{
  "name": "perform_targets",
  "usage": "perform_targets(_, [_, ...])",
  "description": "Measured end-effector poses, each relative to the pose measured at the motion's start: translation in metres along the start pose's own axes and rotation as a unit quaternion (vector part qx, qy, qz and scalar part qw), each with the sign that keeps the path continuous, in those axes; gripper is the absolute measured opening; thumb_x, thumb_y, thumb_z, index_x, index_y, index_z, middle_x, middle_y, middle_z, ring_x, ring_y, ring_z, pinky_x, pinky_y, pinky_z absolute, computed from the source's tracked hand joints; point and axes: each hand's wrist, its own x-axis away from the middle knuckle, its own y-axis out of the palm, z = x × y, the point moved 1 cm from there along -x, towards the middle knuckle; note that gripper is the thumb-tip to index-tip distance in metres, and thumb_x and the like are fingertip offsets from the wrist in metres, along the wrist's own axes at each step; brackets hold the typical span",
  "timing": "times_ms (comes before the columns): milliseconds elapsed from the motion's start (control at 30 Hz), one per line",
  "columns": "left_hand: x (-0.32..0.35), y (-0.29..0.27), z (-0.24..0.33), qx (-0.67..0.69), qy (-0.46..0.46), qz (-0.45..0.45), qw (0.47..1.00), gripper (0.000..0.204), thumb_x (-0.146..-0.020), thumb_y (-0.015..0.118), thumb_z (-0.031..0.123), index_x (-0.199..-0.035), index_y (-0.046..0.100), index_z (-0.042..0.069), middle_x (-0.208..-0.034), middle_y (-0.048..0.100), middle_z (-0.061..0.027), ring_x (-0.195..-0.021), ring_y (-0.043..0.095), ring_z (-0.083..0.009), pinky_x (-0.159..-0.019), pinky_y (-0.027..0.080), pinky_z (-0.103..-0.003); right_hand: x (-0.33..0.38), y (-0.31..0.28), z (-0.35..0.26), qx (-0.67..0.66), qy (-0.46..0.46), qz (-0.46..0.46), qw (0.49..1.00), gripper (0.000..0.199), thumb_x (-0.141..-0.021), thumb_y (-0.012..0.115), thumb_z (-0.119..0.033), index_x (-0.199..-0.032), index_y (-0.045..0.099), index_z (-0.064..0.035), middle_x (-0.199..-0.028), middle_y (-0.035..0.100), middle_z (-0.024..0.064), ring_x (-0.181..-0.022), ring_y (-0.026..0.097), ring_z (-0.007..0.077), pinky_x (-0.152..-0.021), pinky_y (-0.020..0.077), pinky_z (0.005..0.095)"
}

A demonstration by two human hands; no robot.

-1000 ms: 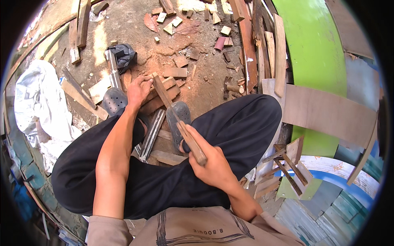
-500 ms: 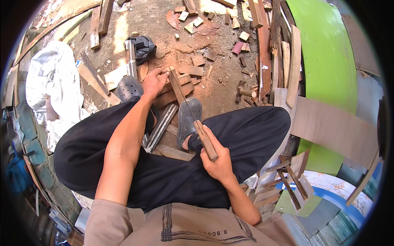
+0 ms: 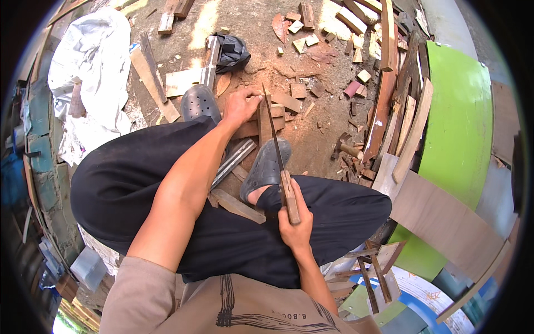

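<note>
Right hand [image 3: 295,222] grips knife handle, blade [image 3: 272,131] edge-on, thin, hard to see; left hand [image 3: 242,106] holds upright wood piece [image 3: 265,119], its base hidden.

You are wearing the single head camera, and it is looking steeply down from above your own chest and crossed legs onto the dirt floor [image 3: 311,133]. It is sitting close: your left hand [image 3: 240,106] and right hand [image 3: 293,222] are filling the centre, forearms entering from the lower edge. The fisheye is bending the green panel [image 3: 461,128] at the right rim.
</note>
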Motion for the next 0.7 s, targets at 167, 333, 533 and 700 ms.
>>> perform_targets(167, [-0.010, 0.002, 0.026, -0.094, -0.032, -0.069, 0.993, 0.032, -0.087, 0.072, 0.045, -0.108, 0.078, 0.021, -0.103, 0.075, -0.0131, -0.100, 0.071, -0.0333, -0.087, 0.054, -0.043, -0.137, 0.071, 0.080, -0.017, -0.045, 0.075, 0.996, 0.068, -0.081, 0.060, -0.006, -0.149, 0.051, -0.0148, -0.097, 0.069, 0.0273, -0.076, 0.071, 0.0308, -0.072, 0.0539, 0.0402])
perform_targets(333, [-0.005, -0.008, 0.010, -0.066, -0.021, -0.027, 0.997, 0.031, -0.087, 0.072, 0.043, -0.107, 0.078, 0.020, -0.102, 0.076, -0.0137, -0.098, 0.071, -0.0330, -0.086, 0.054, -0.041, -0.032, 0.025, 0.019, 0.007, 0.022, 0.020, 1.000, 0.067, -0.082, 0.057, -0.001, -0.148, 0.049, -0.0053, -0.125, 0.068, 0.0255, -0.105, 0.073, 0.0271, -0.088, 0.0541, 0.0333])
perform_targets(533, [0.002, 0.005, 0.001, -0.006, -0.021, 0.007, 1.000, 0.029, -0.088, 0.074, 0.038, -0.107, 0.079, 0.018, -0.100, 0.076, -0.0151, -0.095, 0.072, -0.0332, -0.085, 0.055, -0.040, -0.069, 0.044, 0.029, -0.013, 0.133, -0.021, 0.991, 0.064, -0.084, 0.053, 0.001, -0.148, 0.050, -0.0042, -0.132, 0.065, 0.0232, -0.116, 0.066, 0.0223, -0.099, 0.0484, 0.0333])
perform_targets(700, [-0.004, 0.004, 0.006, -0.049, -0.009, -0.029, 0.998, 0.030, -0.088, 0.073, 0.043, -0.105, 0.079, 0.019, -0.093, 0.075, -0.0166, -0.090, 0.072, -0.0351, -0.080, 0.055, -0.042, -0.108, 0.056, 0.043, 0.005, 0.034, 0.033, 0.999, 0.063, -0.085, 0.055, -0.001, -0.148, 0.050, -0.0029, -0.129, 0.068, 0.0170, -0.095, 0.068, 0.0191, -0.084, 0.0528, 0.0301])
